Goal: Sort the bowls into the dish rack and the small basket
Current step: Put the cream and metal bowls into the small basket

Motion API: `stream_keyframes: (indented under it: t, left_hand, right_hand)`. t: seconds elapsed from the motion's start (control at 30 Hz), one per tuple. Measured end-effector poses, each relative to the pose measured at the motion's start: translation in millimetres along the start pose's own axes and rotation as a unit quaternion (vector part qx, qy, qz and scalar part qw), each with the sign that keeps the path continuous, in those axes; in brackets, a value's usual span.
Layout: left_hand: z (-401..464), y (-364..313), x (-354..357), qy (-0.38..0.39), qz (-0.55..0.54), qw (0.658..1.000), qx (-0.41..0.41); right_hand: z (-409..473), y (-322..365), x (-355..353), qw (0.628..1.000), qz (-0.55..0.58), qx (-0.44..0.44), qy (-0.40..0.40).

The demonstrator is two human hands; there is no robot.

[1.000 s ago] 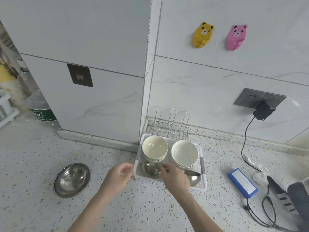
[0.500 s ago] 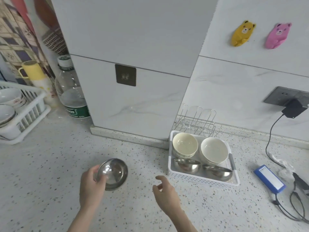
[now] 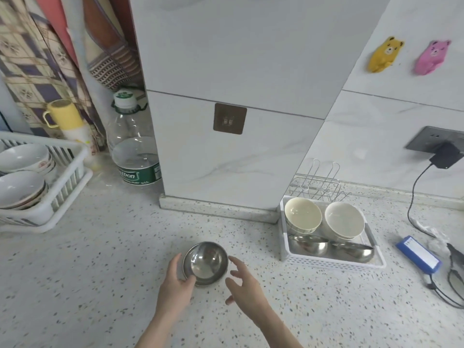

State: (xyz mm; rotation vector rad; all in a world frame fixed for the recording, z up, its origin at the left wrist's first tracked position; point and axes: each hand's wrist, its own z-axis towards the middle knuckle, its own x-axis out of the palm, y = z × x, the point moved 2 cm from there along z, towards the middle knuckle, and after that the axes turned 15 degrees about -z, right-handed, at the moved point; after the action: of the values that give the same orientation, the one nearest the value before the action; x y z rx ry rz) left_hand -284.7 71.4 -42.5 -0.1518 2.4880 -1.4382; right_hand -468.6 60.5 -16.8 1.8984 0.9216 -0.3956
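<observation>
Low in the frame's centre, a steel bowl point(image 3: 205, 263) sits tilted on the bench point(image 3: 100, 247). The left hand point(image 3: 175, 287) grips its near-left rim, thumb inside and fingers point(image 3: 175, 263) curled behind. The right hand point(image 3: 247, 285) hovers just right of it, fingers point(image 3: 237, 261) spread and released. The basket point(image 3: 331, 262) is at centre right, the rack point(image 3: 60, 197) at far left.

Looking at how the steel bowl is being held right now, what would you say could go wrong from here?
1. The left hand grips the steel bowl by its rim only, tilted; the right hand hovers open beside it, so it might slip onto the counter.
2. The small basket already holds two ceramic bowls and two steel ones; another may not seat well.
3. The charger cable trails near the basket and could snag.
</observation>
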Motion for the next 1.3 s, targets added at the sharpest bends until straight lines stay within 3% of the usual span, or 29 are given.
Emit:
stream_keyframes:
  t: [0.3,0.6,0.8,0.93,1.17,1.3]
  left_hand:
    - [3,-44,21,0.077,0.009,0.995,0.064]
    - [-26,-90,99,0.138,-0.086,0.984,0.075]
    - [-38,-116,152,0.202,-0.121,0.965,0.118]
    - [-45,-125,186,0.252,-0.092,0.952,0.15]
    - [-31,-139,235,0.217,-0.02,0.958,0.189]
    - [-21,-150,254,0.193,-0.029,0.963,0.187]
  right_hand:
    - [-10,-6,-46,0.995,0.034,-0.089,-0.039]
    - [-17,-49,-121,0.984,0.085,-0.122,-0.099]
    - [-27,-75,-177,0.963,0.139,-0.126,-0.194]
    - [-31,-93,-209,0.963,0.113,-0.085,-0.231]
    - [-17,-113,-265,0.971,0.008,-0.007,-0.238]
    - [4,-112,-290,0.974,-0.055,-0.022,-0.218]
